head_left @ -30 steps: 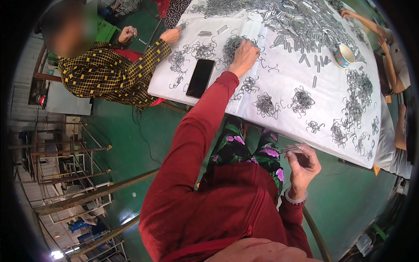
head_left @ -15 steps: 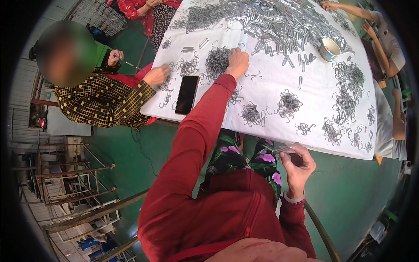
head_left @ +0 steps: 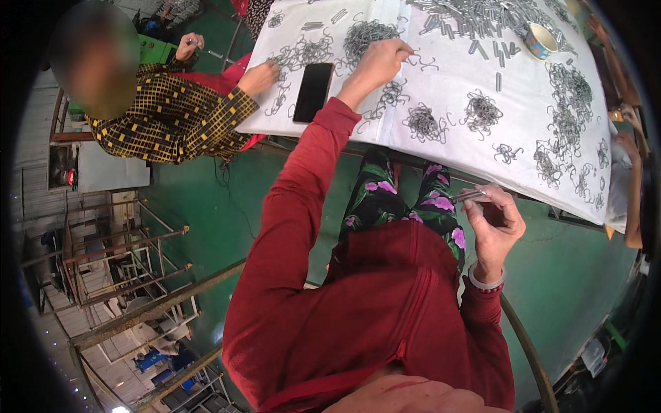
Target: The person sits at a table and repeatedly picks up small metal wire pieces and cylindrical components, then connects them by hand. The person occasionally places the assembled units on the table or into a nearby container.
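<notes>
Currently: metal strips (head_left: 468,196) in right hand (head_left: 498,224), left hand (head_left: 376,70) by hook pile (head_left: 367,40)

Nearest, right hand off the near table edge, thumb and fingertips pinching the strips, ends poking out leftward over the floral trousers (head_left: 372,186). Strips look thin, probably light, stiff, slick; best grip likely across the long edges, near one end.

Farther out, left hand over the white tabletop (head_left: 454,77), fingertips close together beside the hook pile, next to a few loose hooks (head_left: 428,65). Can't tell if anything's between them. Hooks look like bent wire: likely light, springy, tangle-prone; pick loose ones by the middle. Smaller heaps (head_left: 425,125) lie toward the near edge; phone (head_left: 313,93) left of the forearm.

Beyond: big strip heap (head_left: 475,19), paper cup (head_left: 540,41) at its right. Co-worker in checked top (head_left: 182,120) at left, one hand (head_left: 259,78) at scattered hooks.
</notes>
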The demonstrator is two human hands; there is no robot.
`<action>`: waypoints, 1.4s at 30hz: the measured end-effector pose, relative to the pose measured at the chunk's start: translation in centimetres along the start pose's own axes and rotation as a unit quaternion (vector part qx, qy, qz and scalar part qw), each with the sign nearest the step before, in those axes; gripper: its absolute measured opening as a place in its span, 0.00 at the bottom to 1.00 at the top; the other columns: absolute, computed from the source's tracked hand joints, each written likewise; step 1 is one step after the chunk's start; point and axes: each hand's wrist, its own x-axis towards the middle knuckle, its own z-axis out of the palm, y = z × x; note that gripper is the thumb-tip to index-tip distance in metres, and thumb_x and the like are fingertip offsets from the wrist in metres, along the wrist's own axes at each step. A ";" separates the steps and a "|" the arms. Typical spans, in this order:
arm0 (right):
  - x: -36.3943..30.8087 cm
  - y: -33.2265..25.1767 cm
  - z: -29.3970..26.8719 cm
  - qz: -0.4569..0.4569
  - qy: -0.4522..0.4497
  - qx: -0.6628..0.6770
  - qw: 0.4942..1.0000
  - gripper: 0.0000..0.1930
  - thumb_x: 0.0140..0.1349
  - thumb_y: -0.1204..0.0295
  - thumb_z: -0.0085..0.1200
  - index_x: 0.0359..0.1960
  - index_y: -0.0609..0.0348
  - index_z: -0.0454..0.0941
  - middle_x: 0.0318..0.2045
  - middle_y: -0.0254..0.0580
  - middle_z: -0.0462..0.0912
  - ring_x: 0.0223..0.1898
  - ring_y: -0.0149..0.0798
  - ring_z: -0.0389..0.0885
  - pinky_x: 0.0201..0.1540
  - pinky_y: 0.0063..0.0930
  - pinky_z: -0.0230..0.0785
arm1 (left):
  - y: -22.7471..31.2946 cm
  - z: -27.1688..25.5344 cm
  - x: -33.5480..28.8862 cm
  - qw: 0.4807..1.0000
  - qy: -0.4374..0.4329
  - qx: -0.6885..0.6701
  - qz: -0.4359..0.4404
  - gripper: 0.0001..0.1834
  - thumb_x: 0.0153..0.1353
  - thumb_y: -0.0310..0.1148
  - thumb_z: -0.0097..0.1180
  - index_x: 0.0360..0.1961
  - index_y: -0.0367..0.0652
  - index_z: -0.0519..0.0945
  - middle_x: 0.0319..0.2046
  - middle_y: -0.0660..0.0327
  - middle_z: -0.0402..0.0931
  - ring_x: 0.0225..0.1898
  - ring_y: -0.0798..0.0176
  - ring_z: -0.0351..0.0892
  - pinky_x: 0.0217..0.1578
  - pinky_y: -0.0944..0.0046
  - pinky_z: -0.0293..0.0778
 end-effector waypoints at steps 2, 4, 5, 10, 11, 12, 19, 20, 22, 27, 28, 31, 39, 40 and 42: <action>-0.5 0.2 0.2 -0.026 -0.011 -0.002 1.000 0.14 0.45 0.93 0.55 0.35 0.70 0.76 0.30 0.45 0.81 0.32 0.32 0.78 0.38 0.24 0.71 | 0.3 -1.6 -0.9 0.999 -0.023 0.004 -0.032 0.11 0.58 0.31 0.53 0.41 0.41 0.80 0.32 0.53 0.81 0.35 0.56 0.81 0.38 0.61 0.73; -0.5 0.2 0.5 -0.050 -0.024 -0.019 0.998 0.14 0.45 0.93 0.55 0.35 0.69 0.76 0.29 0.46 0.81 0.31 0.33 0.78 0.38 0.24 0.70 | 0.0 -2.9 -1.3 0.997 -0.055 0.015 -0.054 0.12 0.57 0.31 0.54 0.42 0.40 0.79 0.32 0.53 0.81 0.35 0.56 0.81 0.39 0.60 0.73; -0.6 0.2 0.7 -0.051 -0.026 -0.013 0.998 0.14 0.45 0.93 0.55 0.35 0.69 0.76 0.29 0.46 0.82 0.31 0.34 0.78 0.37 0.24 0.70 | -0.7 -3.0 -1.7 0.995 -0.081 0.020 -0.062 0.12 0.57 0.31 0.54 0.42 0.40 0.78 0.32 0.53 0.81 0.36 0.56 0.81 0.39 0.60 0.73; -0.6 0.4 1.3 -0.058 -0.033 -0.004 0.998 0.15 0.44 0.93 0.55 0.35 0.68 0.76 0.29 0.46 0.82 0.32 0.35 0.79 0.38 0.25 0.70 | -2.6 -1.1 -4.3 0.989 -0.108 0.017 -0.102 0.13 0.54 0.30 0.58 0.41 0.39 0.78 0.30 0.48 0.79 0.38 0.47 0.79 0.41 0.54 0.72; -0.6 0.4 1.3 -0.058 -0.035 -0.012 0.998 0.15 0.45 0.93 0.55 0.35 0.68 0.76 0.29 0.46 0.82 0.32 0.35 0.79 0.38 0.25 0.70 | -3.3 -0.6 -4.7 0.990 -0.097 0.006 -0.104 0.13 0.54 0.30 0.58 0.41 0.39 0.77 0.30 0.48 0.79 0.37 0.47 0.79 0.41 0.55 0.72; -0.6 0.4 1.3 -0.057 -0.037 -0.020 0.997 0.15 0.45 0.93 0.55 0.35 0.68 0.76 0.29 0.46 0.82 0.32 0.35 0.79 0.38 0.26 0.70 | -3.6 -0.2 -5.1 0.990 -0.088 -0.006 -0.108 0.14 0.54 0.31 0.58 0.41 0.39 0.77 0.30 0.48 0.79 0.37 0.47 0.79 0.40 0.55 0.72; -0.3 0.8 0.5 -0.051 -0.030 -0.008 0.998 0.14 0.45 0.92 0.56 0.35 0.68 0.76 0.30 0.46 0.81 0.32 0.34 0.78 0.38 0.25 0.70 | -3.5 -1.1 -7.6 0.976 -0.109 0.098 -0.160 0.11 0.53 0.36 0.60 0.33 0.40 0.82 0.28 0.50 0.81 0.33 0.53 0.81 0.37 0.58 0.74; -0.1 0.8 0.5 -0.044 -0.024 -0.004 0.999 0.14 0.45 0.92 0.56 0.35 0.68 0.76 0.30 0.46 0.81 0.32 0.34 0.78 0.37 0.25 0.70 | -3.2 -1.0 -8.0 0.973 -0.119 0.105 -0.170 0.11 0.52 0.37 0.61 0.31 0.41 0.83 0.27 0.50 0.81 0.33 0.51 0.81 0.37 0.57 0.74; 0.1 0.8 0.5 -0.030 -0.013 0.002 0.999 0.14 0.46 0.92 0.56 0.35 0.68 0.76 0.30 0.46 0.81 0.32 0.34 0.78 0.37 0.24 0.70 | -2.5 -0.7 -9.0 0.965 -0.138 0.116 -0.189 0.11 0.48 0.39 0.64 0.26 0.42 0.84 0.23 0.49 0.80 0.32 0.47 0.81 0.36 0.54 0.74; 0.6 1.1 0.6 -0.054 -0.024 -0.012 0.998 0.14 0.46 0.92 0.56 0.36 0.68 0.76 0.30 0.46 0.81 0.32 0.33 0.78 0.37 0.24 0.70 | -3.3 0.1 -9.4 0.960 -0.144 0.136 -0.197 0.10 0.45 0.37 0.64 0.26 0.41 0.84 0.24 0.49 0.80 0.32 0.47 0.81 0.38 0.54 0.75; 0.5 1.1 0.5 -0.054 -0.024 -0.015 0.998 0.14 0.46 0.92 0.56 0.36 0.68 0.76 0.30 0.46 0.81 0.32 0.34 0.78 0.37 0.24 0.70 | -3.6 0.2 -9.0 0.958 -0.150 0.139 -0.199 0.10 0.44 0.36 0.63 0.26 0.41 0.85 0.24 0.49 0.80 0.33 0.47 0.81 0.38 0.54 0.75; 0.6 1.0 0.3 -0.055 -0.023 -0.016 0.998 0.14 0.46 0.92 0.56 0.36 0.68 0.76 0.30 0.47 0.81 0.32 0.34 0.78 0.37 0.24 0.70 | -3.8 -0.2 -8.2 0.952 -0.185 0.145 -0.197 0.12 0.43 0.37 0.62 0.27 0.41 0.85 0.25 0.49 0.81 0.31 0.51 0.81 0.36 0.58 0.75; 0.4 0.8 -0.3 -0.042 -0.022 -0.007 0.999 0.14 0.47 0.92 0.56 0.37 0.68 0.75 0.30 0.48 0.81 0.33 0.35 0.78 0.38 0.25 0.69 | -3.7 -4.0 -7.7 0.941 -0.227 0.160 -0.194 0.13 0.43 0.38 0.64 0.29 0.42 0.85 0.27 0.52 0.81 0.32 0.54 0.82 0.36 0.60 0.75; 0.5 0.8 -0.3 -0.044 -0.021 -0.005 0.999 0.14 0.47 0.92 0.56 0.37 0.68 0.75 0.30 0.48 0.81 0.33 0.35 0.78 0.38 0.25 0.70 | -3.8 -4.1 -7.9 0.941 -0.233 0.157 -0.190 0.13 0.43 0.38 0.65 0.28 0.42 0.85 0.28 0.52 0.81 0.32 0.54 0.82 0.36 0.60 0.74; 0.5 0.9 -0.3 -0.048 -0.019 -0.002 0.999 0.15 0.47 0.91 0.56 0.37 0.67 0.75 0.30 0.48 0.81 0.33 0.35 0.78 0.38 0.25 0.70 | -3.8 -3.9 -8.3 0.940 -0.246 0.151 -0.182 0.12 0.43 0.37 0.65 0.28 0.41 0.84 0.29 0.53 0.81 0.34 0.54 0.82 0.37 0.60 0.74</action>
